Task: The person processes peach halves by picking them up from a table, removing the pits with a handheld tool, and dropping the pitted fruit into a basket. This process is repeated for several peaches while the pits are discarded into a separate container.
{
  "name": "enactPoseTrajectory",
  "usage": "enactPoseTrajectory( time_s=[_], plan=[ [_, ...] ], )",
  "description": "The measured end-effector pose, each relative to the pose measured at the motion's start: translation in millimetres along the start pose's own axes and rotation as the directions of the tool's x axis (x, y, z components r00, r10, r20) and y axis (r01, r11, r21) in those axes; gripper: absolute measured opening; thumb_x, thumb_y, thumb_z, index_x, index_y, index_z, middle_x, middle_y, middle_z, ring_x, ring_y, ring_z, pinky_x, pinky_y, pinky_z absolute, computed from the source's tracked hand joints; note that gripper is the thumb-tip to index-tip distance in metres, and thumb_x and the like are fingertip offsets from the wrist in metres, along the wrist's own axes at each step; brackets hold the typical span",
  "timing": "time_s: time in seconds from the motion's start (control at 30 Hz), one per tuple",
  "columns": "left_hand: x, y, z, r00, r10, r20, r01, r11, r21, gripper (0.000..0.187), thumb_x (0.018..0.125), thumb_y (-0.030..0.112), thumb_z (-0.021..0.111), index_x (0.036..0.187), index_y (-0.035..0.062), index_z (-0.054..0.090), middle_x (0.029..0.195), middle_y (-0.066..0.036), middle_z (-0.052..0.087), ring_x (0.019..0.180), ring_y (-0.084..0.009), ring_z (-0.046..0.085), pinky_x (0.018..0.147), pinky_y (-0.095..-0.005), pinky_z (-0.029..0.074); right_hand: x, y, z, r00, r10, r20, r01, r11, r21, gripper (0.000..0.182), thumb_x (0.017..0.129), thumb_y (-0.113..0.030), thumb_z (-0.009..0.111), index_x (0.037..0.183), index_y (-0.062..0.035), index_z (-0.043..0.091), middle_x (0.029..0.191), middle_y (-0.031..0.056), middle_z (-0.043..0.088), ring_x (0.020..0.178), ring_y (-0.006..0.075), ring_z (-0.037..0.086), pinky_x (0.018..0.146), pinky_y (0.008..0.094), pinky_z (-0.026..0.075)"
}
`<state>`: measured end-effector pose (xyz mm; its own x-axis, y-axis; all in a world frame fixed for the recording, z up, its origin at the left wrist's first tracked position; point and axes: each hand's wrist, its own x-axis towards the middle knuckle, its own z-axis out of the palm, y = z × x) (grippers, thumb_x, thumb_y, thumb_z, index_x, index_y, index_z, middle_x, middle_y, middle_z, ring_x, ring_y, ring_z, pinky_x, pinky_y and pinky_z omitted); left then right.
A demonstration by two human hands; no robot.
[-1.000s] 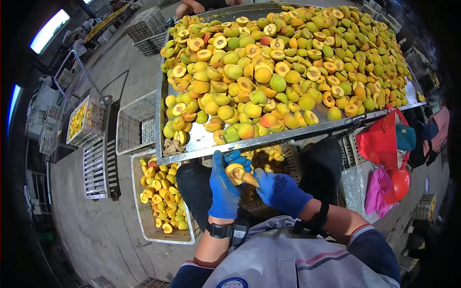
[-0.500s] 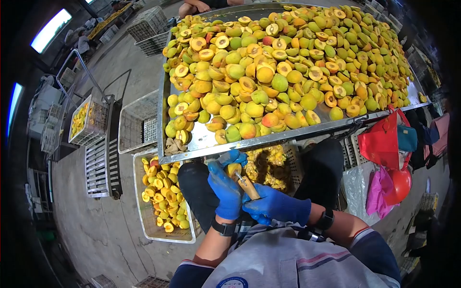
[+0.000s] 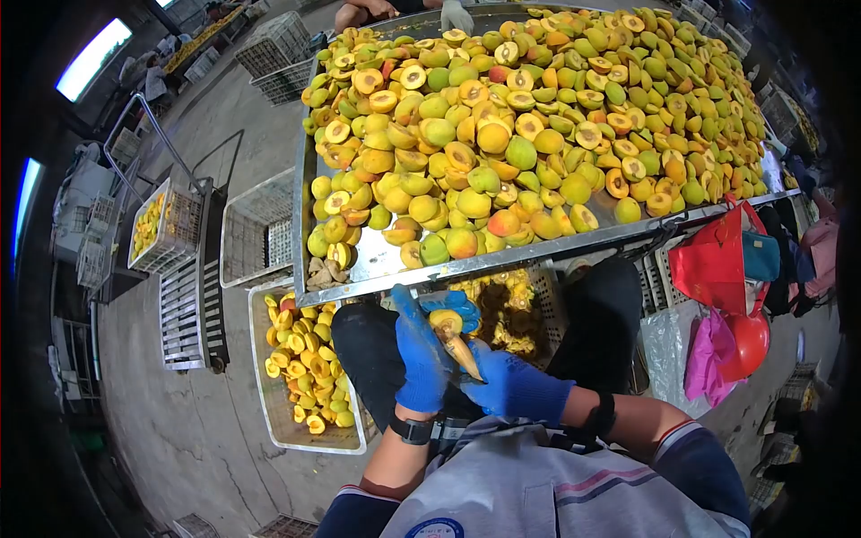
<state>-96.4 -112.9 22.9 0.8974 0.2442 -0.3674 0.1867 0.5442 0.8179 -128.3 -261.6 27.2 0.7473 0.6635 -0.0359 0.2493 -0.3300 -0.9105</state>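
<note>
A: Head view, obs. 1. Left hand [image 3: 420,359], blue glove, fingers curled around a peach half [image 3: 445,320], cut face up, held below the near edge of the tabletop [image 3: 377,262] and above the person's lap. Compared with half a second ago the fruit sits slightly lower and further right in view; thumb now stands up along its left side.

B: Right hand?

A: Right hand [image 3: 513,387], also blue-gloved, closed around the wooden handle of a pitting tool [image 3: 458,350]. Tip meets the peach half from below-right. The handle has swung: before it pointed up-left at a shallower angle, now it runs steeper. The right hand has drawn nearer to the left; the two gloves now touch.

B: Surroundings?

A: Heap of halved peaches [image 3: 529,134] on the tabletop, unchanged. Small cluster of pits [image 3: 319,272] at its near-left corner, same spot. Crate of finished halves [image 3: 300,363] on the floor to the left. Slatted crate [image 3: 511,309] under the hands holds scraps. New: a second person's gloved hand [image 3: 456,15] appears at the far edge of the tabletop.
</note>
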Motion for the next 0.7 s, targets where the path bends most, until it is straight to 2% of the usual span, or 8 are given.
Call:
enactPoseTrajectory(
  time_s=[0.1,0.17,0.3,0.37,0.43,0.47,0.57,0.7],
  plan=[
    [4.3,6.8,-2.8,0.988,-0.137,0.077,0.14,0.989,-0.041,0.066,0.098,0.057,0.034,0.1,-0.0035,0.061,0.077,-0.013,0.066,0.067,-0.0207,0.066,0.062,-0.0307,0.056,-0.4,0.3,1.3,0.986,0.162,0.032,-0.165,0.963,0.213,0.036,0.085,-0.009,0.062,0.115,0.0024,0.044,0.072,0.0105,0.055,0.057,0.0194,0.056,0.054,0.0341,0.045],
    [6.6,7.1,-1.4,0.974,-0.18,0.135,0.186,0.982,-0.032,0.065,0.099,0.055,0.033,0.102,-0.0034,0.061,0.079,-0.013,0.067,0.068,-0.0213,0.066,0.062,-0.0315,0.057,-0.5,-8.0,-2.3,0.938,0.292,0.188,-0.344,0.709,0.616,0.03,0.087,-0.009,0.061,0.111,-0.0004,0.047,0.072,0.006,0.055,0.057,0.0144,0.054,0.052,0.029,0.044],
    [7.2,8.0,14.7,0.992,-0.054,0.112,0.064,0.994,-0.092,0.062,0.1,0.052,0.034,0.105,-0.0043,0.061,0.084,-0.014,0.068,0.071,-0.022,0.067,0.067,-0.0329,0.058,4.2,-8.8,-6.7,0.948,0.28,0.151,-0.315,0.754,0.577,0.025,0.087,-0.012,0.06,0.108,-0.003,0.048,0.072,0.0028,0.053,0.058,0.0097,0.053,0.051,0.0275,0.044],
    [6.5,3.8,16.8,0.999,-0.004,0.032,0.009,0.984,-0.177,0.062,0.101,0.051,0.034,0.106,-0.0046,0.061,0.087,-0.014,0.069,0.072,-0.0219,0.067,0.068,-0.0327,0.058,8.7,-23.4,-16.6,0.879,0.406,0.25,-0.456,0.561,0.691,0.024,0.087,-0.012,0.061,0.106,-0.0036,0.048,0.073,0.0032,0.054,0.059,0.0111,0.054,0.05,0.0274,0.045],
    [8.7,-7.4,6.5,0.983,0.113,0.146,-0.092,0.985,-0.143,0.059,0.101,0.048,0.035,0.105,-0.0042,0.061,0.09,-0.014,0.069,0.073,-0.0209,0.068,0.07,-0.0322,0.058,10.4,-26.8,-16.2,0.867,0.415,0.277,-0.48,0.544,0.688,0.022,0.088,-0.011,0.061,0.104,-0.0037,0.048,0.073,0.003,0.054,0.057,0.0106,0.053,0.051,0.0265,0.044],
    [8.7,-11.2,1.5,0.992,0.112,0.065,-0.102,0.985,-0.139,0.056,0.101,0.048,0.037,0.102,-0.0028,0.062,0.088,-0.013,0.068,0.071,-0.0192,0.067,0.066,-0.0309,0.057,11.5,-27.4,-16.0,0.853,0.424,0.305,-0.506,0.527,0.683,0.019,0.089,-0.01,0.06,0.103,-0.0039,0.048,0.073,0.0028,0.054,0.056,0.0101,0.053,0.051,0.0256,0.044],
    [11.5,-5.7,-4.4,0.998,0.056,0.025,-0.055,0.997,-0.045,0.054,0.101,0.048,0.039,0.098,-0.0011,0.062,0.082,-0.012,0.068,0.068,-0.0177,0.067,0.061,-0.0293,0.057,4.8,-10.0,-1.1,0.956,0.26,0.136,-0.289,0.748,0.598,0.02,0.09,-0.011,0.06,0.103,-0.0031,0.048,0.074,0.003,0.054,0.057,0.0101,0.054,0.051,0.0257,0.045],
    [1.8,14.2,7.0,0.996,-0.059,0.065,0.064,0.995,-0.076,0.053,0.1,0.048,0.039,0.095,0.0,0.061,0.076,-0.01,0.066,0.063,-0.0161,0.065,0.056,-0.0271,0.056,3.9,-13.2,-10.3,0.977,0.154,0.149,-0.205,0.873,0.442,0.021,0.09,-0.011,0.06,0.104,-0.0026,0.048,0.074,0.0029,0.054,0.059,0.01,0.055,0.052,0.0257,0.045]
  ],
)
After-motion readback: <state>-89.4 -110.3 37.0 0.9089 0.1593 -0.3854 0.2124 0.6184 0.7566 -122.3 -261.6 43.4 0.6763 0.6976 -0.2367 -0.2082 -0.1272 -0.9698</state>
